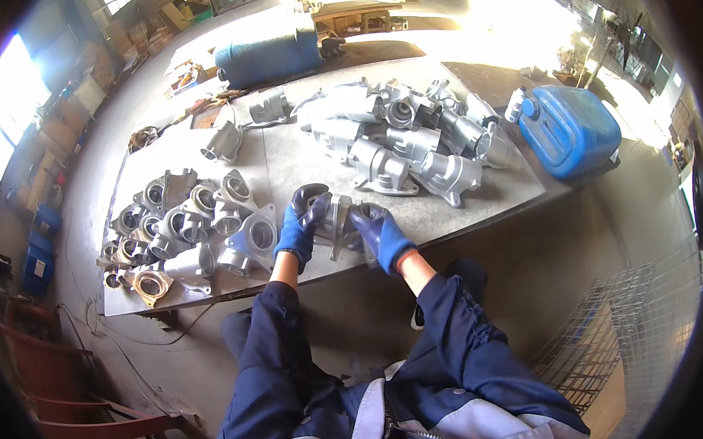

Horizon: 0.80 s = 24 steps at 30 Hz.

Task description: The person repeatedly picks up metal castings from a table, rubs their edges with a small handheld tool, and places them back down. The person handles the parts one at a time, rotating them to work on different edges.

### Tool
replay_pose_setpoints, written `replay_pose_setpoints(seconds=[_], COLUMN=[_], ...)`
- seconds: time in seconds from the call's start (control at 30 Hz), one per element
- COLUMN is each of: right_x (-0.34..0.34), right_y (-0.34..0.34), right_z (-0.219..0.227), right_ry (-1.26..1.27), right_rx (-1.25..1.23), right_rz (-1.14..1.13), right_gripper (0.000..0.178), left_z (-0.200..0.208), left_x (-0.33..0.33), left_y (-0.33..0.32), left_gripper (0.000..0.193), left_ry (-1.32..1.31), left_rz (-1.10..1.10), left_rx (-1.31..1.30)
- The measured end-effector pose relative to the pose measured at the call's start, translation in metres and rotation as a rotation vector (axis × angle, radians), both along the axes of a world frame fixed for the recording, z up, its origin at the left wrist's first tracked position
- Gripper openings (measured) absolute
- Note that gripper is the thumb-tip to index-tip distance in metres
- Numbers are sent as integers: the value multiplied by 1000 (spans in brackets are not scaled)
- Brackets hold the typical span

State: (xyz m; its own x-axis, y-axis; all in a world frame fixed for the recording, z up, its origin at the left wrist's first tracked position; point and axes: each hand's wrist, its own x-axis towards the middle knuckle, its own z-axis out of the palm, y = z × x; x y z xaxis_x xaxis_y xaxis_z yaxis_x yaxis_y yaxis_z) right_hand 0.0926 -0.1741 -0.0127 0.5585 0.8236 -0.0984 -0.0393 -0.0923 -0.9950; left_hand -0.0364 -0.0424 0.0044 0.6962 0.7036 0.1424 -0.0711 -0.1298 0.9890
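Note:
Both my hands wear blue gloves with dark coated palms. At the front edge of the metal table (300, 154), my left hand (305, 219) is closed round a grey cast-metal housing (337, 227) with a flange, tilted on its side. My right hand (378, 232) is closed at the housing's right side, fingers pinched together; what they grip is hidden. Left of my left hand lies a group of similar castings (188, 264) with round openings, some brownish at the rim. A heap of silvery castings (384, 166) lies beyond my right hand.
A blue jerrycan (573, 131) stands at the table's right end. Past the far edge lies a blue drum (270, 53). Wire mesh (611, 325) is at lower right, a red metal frame (100, 427) at lower left. Cables (128, 354) trail across the floor.

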Motion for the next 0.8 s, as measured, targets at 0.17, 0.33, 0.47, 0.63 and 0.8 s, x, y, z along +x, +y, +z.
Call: replay_pose_setpoints(seconds=[0.17,0.33,0.47,0.63,0.8], right_x=[7,12,7,7,23], right_y=[-7,14,15,17,12], right_z=[55,40,25,21,12], right_ry=[-1210,-1572,-1505,-1277,-1321], right_rx=[-199,-374,-273,-290,-290], right_rz=[23,30,-98,-88,-31], right_gripper=[20,26,28,20,24], left_z=[-2,2,-4,-8,-7], left_x=[1,5,18,28,49], left_y=[8,5,12,23,29], left_gripper=[34,33,32,34,32], left_ry=[5,-5,12,55,129], left_rz=[14,7,67,78,72], left_rx=[40,-4,96,178,271])
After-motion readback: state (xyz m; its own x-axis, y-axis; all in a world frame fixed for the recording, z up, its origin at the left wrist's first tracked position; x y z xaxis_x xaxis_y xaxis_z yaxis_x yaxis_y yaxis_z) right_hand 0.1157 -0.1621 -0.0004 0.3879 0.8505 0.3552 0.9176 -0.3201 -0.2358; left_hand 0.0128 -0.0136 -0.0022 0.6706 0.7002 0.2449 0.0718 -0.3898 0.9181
